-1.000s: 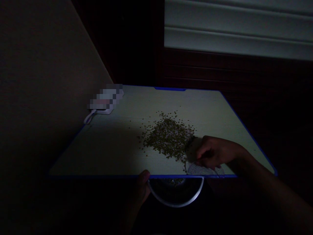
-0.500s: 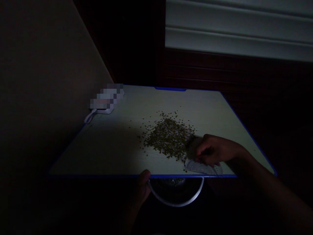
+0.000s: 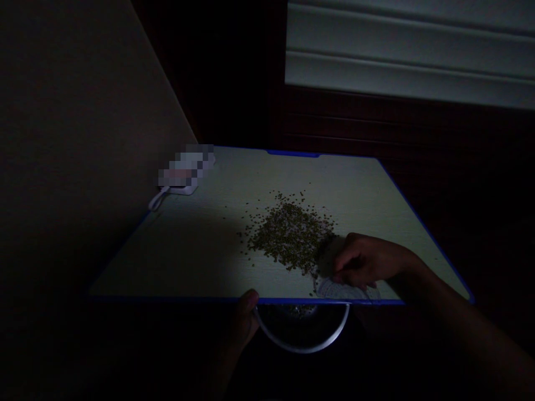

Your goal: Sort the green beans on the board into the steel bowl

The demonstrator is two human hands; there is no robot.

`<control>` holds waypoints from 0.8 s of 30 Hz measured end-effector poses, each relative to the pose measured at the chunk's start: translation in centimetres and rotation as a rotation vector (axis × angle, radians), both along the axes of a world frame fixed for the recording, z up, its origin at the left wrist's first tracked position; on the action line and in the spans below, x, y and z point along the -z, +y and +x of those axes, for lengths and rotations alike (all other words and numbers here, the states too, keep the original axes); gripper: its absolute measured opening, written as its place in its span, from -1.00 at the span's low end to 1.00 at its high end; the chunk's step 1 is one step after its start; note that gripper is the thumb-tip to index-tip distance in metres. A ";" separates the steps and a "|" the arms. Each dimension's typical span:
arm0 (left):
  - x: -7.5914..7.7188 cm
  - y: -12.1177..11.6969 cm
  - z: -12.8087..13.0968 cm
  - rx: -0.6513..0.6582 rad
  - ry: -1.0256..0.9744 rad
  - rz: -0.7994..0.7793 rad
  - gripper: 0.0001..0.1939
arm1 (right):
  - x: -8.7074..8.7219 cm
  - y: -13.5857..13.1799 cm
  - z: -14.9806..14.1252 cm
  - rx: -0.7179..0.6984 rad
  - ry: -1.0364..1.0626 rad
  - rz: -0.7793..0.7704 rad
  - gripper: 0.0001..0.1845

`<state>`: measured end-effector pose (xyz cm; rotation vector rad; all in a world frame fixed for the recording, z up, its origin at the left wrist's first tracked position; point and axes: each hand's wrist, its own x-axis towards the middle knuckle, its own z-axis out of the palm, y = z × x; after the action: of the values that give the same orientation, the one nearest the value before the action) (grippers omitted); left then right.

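Observation:
A loose pile of small greenish-brown beans or seeds (image 3: pixel 288 234) lies spread on a pale table (image 3: pixel 175 256) with blue edging. My right hand (image 3: pixel 368 259) is over the table just right of the pile, thumb and fingers pinched together; anything between them is too small and dark to make out. Under the fingers a greyish curved patch (image 3: pixel 340 291) shows on the tabletop near the front edge. Below that edge, a round metal bowl (image 3: pixel 307 350) with some of the same beans inside is gripped at its left rim by my left hand (image 3: pixel 247 317), thumb up. The tabletop hides the bowl's far part.
At the table's back left corner lies a white device, partly blurred out, with a strap (image 3: pixel 156 200). A wall (image 3: pixel 83 111) borders the left side. Dark wooden panelling and pale slats (image 3: pixel 409 55) stand behind. The light is dim.
Very little differs. The view has shifted slightly, and a few stray beans near the front edge lie in slightly different spots. Both hands keep nearly the same pose.

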<state>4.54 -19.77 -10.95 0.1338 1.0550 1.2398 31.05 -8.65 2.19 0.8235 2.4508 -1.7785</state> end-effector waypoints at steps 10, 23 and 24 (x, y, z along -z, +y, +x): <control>-0.3 -0.1 0.0 0.071 -0.053 0.056 -0.77 | 0.2 0.0 -0.1 0.065 -0.020 0.037 -0.73; 0.4 -0.3 -0.2 0.050 -0.082 0.071 -0.81 | 0.4 0.1 -0.6 0.040 0.003 0.039 -0.73; 0.3 -0.3 -0.2 0.048 -0.087 0.066 -0.81 | 0.3 0.1 -0.6 0.036 0.002 0.029 -0.72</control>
<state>4.37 -20.04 -11.23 0.1541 0.9314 1.2273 30.40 -8.55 1.92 0.8733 2.4852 -1.7598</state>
